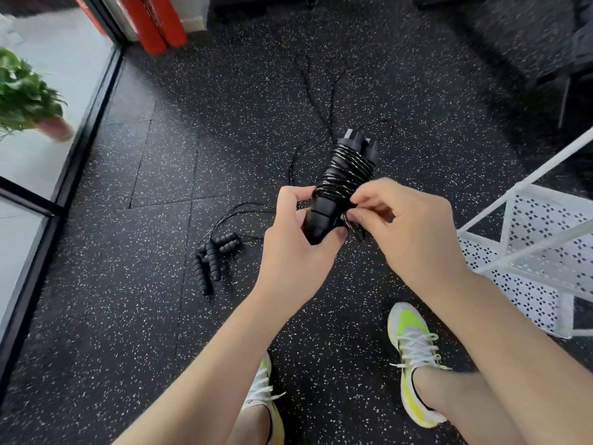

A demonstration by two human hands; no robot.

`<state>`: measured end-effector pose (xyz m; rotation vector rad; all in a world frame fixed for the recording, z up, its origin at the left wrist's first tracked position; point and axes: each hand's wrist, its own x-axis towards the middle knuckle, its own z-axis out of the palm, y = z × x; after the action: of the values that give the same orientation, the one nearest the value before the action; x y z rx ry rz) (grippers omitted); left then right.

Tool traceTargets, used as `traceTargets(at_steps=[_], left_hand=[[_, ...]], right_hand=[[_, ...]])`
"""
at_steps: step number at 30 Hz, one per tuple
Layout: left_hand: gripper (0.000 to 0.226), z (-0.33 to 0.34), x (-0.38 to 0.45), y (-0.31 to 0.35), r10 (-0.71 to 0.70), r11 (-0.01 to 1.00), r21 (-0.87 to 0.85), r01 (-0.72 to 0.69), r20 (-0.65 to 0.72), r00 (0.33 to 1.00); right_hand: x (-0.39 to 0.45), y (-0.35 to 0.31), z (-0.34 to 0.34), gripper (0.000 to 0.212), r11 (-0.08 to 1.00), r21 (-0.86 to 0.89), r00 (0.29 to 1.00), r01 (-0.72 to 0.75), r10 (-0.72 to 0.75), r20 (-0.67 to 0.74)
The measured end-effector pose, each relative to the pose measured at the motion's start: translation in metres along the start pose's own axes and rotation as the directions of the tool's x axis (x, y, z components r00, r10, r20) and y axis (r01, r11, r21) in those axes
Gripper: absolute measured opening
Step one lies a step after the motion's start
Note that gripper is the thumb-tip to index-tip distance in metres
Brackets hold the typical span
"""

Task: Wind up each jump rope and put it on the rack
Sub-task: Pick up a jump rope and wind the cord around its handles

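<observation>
Black cord is wrapped in tight turns round the paired handles of the jump rope [345,175], held at mid-height above the speckled rubber floor [128,316]. The left hand [295,239] grips the lower ends of the handles, fingers curled round them, while the right hand [394,226] pinches the loose cord end against the wraps. To finish well, I judge the tail should be tucked under a firm turn, with the left grip steady so the coils do not slacken. Another rope with ribbed handles [213,255] lies unwound on the floor to the left, its cord trailing. The white perforated rack [526,252] stands just to the right, near enough for an easy placement once the bundle holds.
</observation>
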<state>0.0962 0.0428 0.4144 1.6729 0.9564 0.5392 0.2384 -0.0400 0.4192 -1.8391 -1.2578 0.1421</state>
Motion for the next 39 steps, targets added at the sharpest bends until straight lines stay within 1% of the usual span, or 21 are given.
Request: traceTargets(at_steps=[1, 4, 6, 10, 13, 19, 23, 27, 31, 34, 37, 39], left_hand=[[0.046, 0.000, 0.000, 0.001, 0.000, 1.000, 0.002, 0.000, -0.002, 1.000], [0.046, -0.001, 0.000, 0.001, 0.004, 1.000, 0.001, -0.004, 0.001, 1.000], [0.046, -0.001, -0.001, 0.001, 0.012, 1.000, -0.002, -0.012, 0.003, 1.000], [0.045, -0.001, -0.001, 0.000, -0.002, 1.000, -0.002, 0.002, 0.001, 1.000], [0.044, -0.001, -0.001, -0.001, -0.010, 1.000, 0.004, 0.010, 0.004, 1.000], [0.043, -0.001, -0.003, 0.001, 0.010, 0.999, 0.040, -0.011, 0.008, 1.000], [0.043, 0.001, -0.003, 0.000, -0.004, 0.998, 0.057, 0.004, -0.001, 1.000], [0.042, 0.003, -0.004, -0.001, -0.002, 0.998, 0.064, 0.002, 0.000, 1.000], [0.043, 0.008, -0.007, -0.004, -0.017, 0.997, 0.075, 0.016, 0.004, 1.000], [0.043, 0.013, -0.010, -0.003, -0.029, 0.998, 0.058, 0.028, 0.020, 0.999], [0.044, 0.014, -0.011, -0.002, -0.011, 0.998, 0.061, 0.009, 0.043, 0.999], [0.045, 0.014, -0.011, -0.002, 0.001, 0.997, 0.072, -0.005, 0.052, 0.999]], right_hand=[[0.000, -0.001, -0.001, 0.012, 1.000, 0.011, 1.000, -0.022, 0.021, 0.012], [0.000, -0.002, 0.000, 0.010, 1.000, -0.015, 1.000, -0.006, 0.006, 0.008], [0.001, -0.003, 0.001, 0.014, 0.999, 0.005, 0.999, -0.037, 0.037, 0.005], [0.001, -0.003, 0.000, 0.014, 1.000, 0.017, 1.000, -0.024, 0.024, -0.001], [0.002, 0.000, 0.000, 0.014, 0.997, 0.053, 0.998, -0.053, 0.052, 0.030], [0.004, 0.004, -0.002, 0.021, 0.972, 0.166, 0.984, -0.168, 0.153, 0.096], [0.004, 0.002, -0.003, 0.030, 0.965, 0.199, 0.979, -0.172, 0.144, 0.148], [0.005, 0.000, -0.003, 0.032, 0.969, 0.152, 0.969, -0.195, 0.167, 0.180], [0.005, -0.001, -0.004, 0.025, 0.973, 0.048, 0.948, -0.228, 0.210, 0.238], [0.007, 0.001, -0.005, 0.021, 0.964, -0.049, 0.940, -0.261, 0.266, 0.214], [0.009, 0.002, -0.009, 0.016, 0.967, -0.132, 0.950, -0.218, 0.241, 0.198], [0.009, 0.004, -0.012, 0.015, 0.972, -0.148, 0.960, -0.184, 0.210, 0.186]])
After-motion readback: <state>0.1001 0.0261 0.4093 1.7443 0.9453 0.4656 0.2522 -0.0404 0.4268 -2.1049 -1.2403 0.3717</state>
